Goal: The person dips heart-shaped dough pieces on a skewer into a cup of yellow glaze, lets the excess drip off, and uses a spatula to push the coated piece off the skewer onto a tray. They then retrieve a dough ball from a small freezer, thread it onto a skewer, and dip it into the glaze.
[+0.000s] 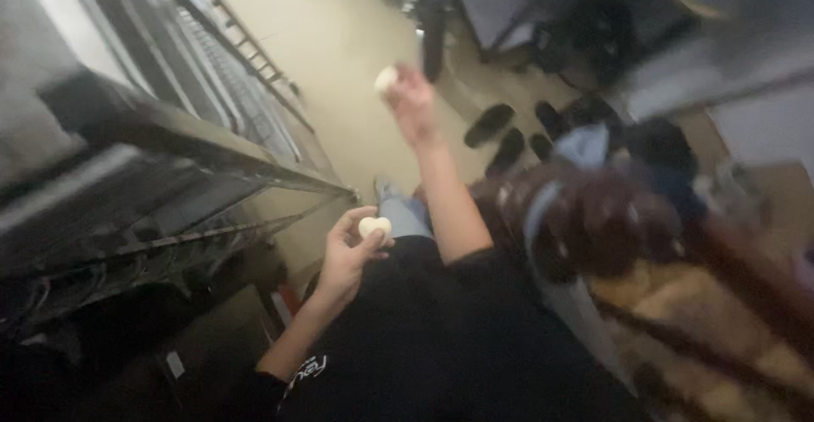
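Note:
The head view is blurred by motion. My left hand [349, 257] is low near my lap, fingers pinched around a small pale rounded piece [374, 226]. My right hand [411, 104] is stretched out ahead over the floor, holding another small pale rounded piece [387, 78] at its fingertips. My dark top and light trousers fill the lower middle.
A metal shelf rack [170, 176] runs along the left. Several dark shoes [500, 134] lie on the beige floor [339, 40] ahead. A dark brown rounded object [593, 227] and patterned fabric sit at right. Someone's legs [432, 23] stand at the far top.

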`<state>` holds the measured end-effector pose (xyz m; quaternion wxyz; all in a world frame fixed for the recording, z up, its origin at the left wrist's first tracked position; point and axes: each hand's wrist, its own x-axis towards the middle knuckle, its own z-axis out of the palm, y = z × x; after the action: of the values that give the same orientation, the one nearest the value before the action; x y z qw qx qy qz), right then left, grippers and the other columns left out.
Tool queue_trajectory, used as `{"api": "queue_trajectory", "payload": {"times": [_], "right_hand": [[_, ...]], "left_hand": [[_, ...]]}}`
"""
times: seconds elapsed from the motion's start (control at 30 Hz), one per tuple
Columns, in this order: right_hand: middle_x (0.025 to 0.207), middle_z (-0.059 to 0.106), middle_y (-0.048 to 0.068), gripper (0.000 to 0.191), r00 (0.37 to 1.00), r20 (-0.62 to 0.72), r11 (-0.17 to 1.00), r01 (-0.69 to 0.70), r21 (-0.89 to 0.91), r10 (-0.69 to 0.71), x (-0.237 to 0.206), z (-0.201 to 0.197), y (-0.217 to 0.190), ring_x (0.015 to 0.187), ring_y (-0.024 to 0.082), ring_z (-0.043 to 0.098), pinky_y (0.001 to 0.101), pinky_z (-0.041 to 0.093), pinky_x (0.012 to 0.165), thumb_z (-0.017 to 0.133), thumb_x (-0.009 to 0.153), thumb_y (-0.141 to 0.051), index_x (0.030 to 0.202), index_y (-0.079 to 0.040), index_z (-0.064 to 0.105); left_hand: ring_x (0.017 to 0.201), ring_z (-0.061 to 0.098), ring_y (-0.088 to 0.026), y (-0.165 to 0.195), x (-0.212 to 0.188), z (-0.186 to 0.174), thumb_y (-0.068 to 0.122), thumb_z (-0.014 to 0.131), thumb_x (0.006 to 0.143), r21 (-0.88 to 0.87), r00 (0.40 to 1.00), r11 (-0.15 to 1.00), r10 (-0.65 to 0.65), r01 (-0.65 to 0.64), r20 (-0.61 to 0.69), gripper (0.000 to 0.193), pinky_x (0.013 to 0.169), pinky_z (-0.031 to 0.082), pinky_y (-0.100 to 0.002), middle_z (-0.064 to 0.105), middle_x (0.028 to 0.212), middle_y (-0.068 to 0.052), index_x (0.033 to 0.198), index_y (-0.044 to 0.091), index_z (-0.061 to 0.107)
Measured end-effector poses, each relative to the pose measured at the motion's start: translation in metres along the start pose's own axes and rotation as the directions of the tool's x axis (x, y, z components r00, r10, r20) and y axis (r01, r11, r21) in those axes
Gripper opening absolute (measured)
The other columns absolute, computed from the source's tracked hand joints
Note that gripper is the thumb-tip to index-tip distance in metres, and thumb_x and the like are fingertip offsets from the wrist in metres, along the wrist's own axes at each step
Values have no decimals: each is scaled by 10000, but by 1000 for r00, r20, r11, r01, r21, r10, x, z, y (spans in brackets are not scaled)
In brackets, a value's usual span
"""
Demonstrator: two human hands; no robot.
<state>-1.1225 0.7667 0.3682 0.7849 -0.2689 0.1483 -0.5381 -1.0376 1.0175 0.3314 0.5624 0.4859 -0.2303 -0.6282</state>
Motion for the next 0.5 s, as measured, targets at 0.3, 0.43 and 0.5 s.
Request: {"api": "queue_trajectory", "payload": {"times": [0.3,0.43,0.5], "right_hand": [[1228,655,81,422,985,136,994,-102,-27,104,294,-33,-30,1101,227,659,360,562,917,641,961,19,1357,-102,560],[1272,624,97,429,935,206,958,-286,-38,287,385,-69,-35,1110,245,648,357,573,871,632,999,-10,1405,-122,550],[1305,601,111,443,899,232,912,-400,91,371,425,-76,-30,1104,264,637,347,580,882,628,980,-42,1409,-117,544]], "left_hand": [[1036,721,-239,83,173,7,90,558,964,-186,959,970,103,-156,-264,429,895,597,-345,669,1194,-168,1378,-10,504],[1007,718,-241,135,254,10,49,564,948,-22,872,980,165,-197,-462,473,858,593,-350,676,1189,-166,1410,23,464],[1008,693,-237,154,289,5,40,581,939,-33,820,968,192,-249,-538,483,838,583,-358,662,1203,-155,1410,13,478]]}}
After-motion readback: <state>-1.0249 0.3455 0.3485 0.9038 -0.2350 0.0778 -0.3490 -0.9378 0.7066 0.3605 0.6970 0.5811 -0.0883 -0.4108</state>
